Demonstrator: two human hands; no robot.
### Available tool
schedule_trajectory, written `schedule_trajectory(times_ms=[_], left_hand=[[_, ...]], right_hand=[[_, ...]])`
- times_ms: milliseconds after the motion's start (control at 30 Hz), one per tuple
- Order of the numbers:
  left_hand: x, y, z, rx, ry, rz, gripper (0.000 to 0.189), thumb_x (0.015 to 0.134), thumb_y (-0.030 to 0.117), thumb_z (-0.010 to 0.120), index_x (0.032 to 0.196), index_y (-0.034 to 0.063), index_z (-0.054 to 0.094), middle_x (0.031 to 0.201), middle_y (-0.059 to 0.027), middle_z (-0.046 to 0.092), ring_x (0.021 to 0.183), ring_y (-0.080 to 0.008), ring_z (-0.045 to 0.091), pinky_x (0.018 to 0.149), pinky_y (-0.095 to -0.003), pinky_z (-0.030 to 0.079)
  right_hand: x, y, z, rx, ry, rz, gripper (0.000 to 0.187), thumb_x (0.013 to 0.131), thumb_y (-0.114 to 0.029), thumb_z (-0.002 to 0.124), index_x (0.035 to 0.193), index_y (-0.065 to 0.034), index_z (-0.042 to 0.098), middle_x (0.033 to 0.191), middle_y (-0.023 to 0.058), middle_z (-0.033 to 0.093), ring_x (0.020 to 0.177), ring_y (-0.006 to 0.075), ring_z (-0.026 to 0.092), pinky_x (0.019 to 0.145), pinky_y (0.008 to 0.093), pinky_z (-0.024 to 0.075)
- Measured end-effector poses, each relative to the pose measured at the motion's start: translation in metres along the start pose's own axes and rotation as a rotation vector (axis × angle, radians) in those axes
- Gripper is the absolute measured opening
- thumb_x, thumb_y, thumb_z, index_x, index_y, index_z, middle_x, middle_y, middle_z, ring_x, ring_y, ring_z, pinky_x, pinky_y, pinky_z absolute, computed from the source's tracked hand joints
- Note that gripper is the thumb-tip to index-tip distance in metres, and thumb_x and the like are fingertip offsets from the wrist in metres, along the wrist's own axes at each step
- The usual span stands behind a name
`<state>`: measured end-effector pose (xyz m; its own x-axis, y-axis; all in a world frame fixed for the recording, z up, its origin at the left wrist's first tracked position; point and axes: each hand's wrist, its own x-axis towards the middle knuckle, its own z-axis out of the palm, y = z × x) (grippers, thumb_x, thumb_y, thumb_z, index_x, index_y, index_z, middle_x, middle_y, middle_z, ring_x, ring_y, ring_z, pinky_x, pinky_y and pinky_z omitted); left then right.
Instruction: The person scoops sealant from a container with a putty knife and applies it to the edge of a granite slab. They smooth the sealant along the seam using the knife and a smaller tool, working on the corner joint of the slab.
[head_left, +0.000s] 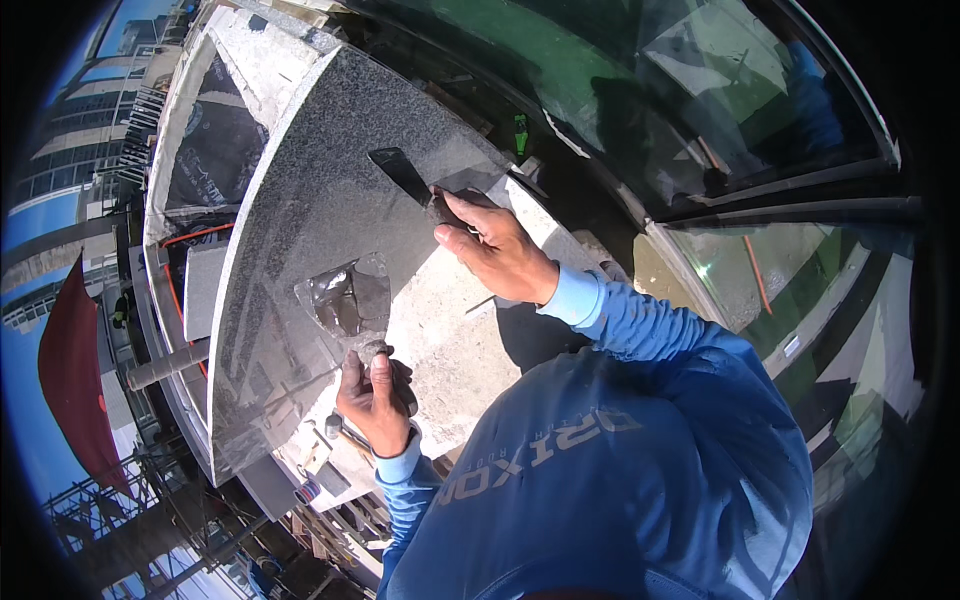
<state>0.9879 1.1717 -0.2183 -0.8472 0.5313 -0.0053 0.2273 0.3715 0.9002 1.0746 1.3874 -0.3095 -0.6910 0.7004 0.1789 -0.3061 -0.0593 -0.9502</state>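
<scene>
My left hand (381, 405) grips the handle of a trowel (379, 281). Wet grey paste (339, 304) coats part of the trowel's broad blade. Higher up, my right hand (499, 247) is closed around a putty knife (401, 174), its dark flat blade pointing up and left. Both tools appear over a speckled grey granite slab (322, 142) with a pale long edge. Sunlit, dusty pale surface (442, 352) shows between the slab and my body. The two blades are apart from each other.
A mallet (334, 426) and a small roll (307, 492) lie near my left forearm. Glass panes (720, 90) rise on the right, with a green bottle (521, 133) in the gap. A pipe (169, 365), a red cloth (75, 367) and scaffolding (165, 502) are at left.
</scene>
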Motion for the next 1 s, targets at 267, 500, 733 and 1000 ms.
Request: schedule_trajectory(times_ms=[267,500,733,1000], left_hand=[[0.039,0.018,-0.013,0.092,-0.265,0.063,0.043,0.097,0.014,0.072,0.128,-0.013,0.061,0.077,-0.0045,0.066,0.065,-0.0077,0.055,0.058,-0.0243,0.045],[0.033,0.008,-0.017,0.245,-0.238,0.333,0.031,0.096,0.012,0.073,0.112,-0.0141,0.067,0.085,-0.0078,0.065,0.07,-0.0093,0.056,0.061,-0.0253,0.046],[0.02,0.009,-0.026,0.007,-0.119,0.135,0.03,0.095,0.01,0.072,0.113,-0.0128,0.067,0.083,-0.0111,0.068,0.069,-0.0121,0.06,0.062,-0.026,0.048],[0.002,-0.002,-0.018,-0.12,-0.016,-0.032,0.033,0.098,0.023,0.07,0.111,-0.0065,0.065,0.075,-0.0081,0.065,0.06,-0.0126,0.059,0.054,-0.0252,0.043]], right_hand=[[-0.008,-0.102,-0.066,-0.864,-0.303,-0.451,0.044,0.089,-0.003,0.071,0.132,0.0014,0.063,0.112,0.0207,0.066,0.094,0.0347,0.067,0.082,0.037,0.0543],[0.0,-0.116,-0.046,-1.16,-0.346,-0.6,0.039,0.089,-0.017,0.074,0.125,-0.0044,0.067,0.106,0.0109,0.065,0.084,0.03,0.063,0.068,0.0392,0.0541],[-0.008,-0.093,-0.066,-1.11,-0.411,-0.405,0.035,0.096,-0.021,0.067,0.125,-0.0017,0.067,0.107,0.0124,0.067,0.084,0.0292,0.063,0.072,0.0366,0.0535],[-0.007,-0.035,-0.068,0.532,0.145,0.387,0.039,0.106,-0.036,0.056,0.119,0.0001,0.063,0.106,0.0108,0.068,0.077,0.0128,0.058,0.06,0.0274,0.047]])
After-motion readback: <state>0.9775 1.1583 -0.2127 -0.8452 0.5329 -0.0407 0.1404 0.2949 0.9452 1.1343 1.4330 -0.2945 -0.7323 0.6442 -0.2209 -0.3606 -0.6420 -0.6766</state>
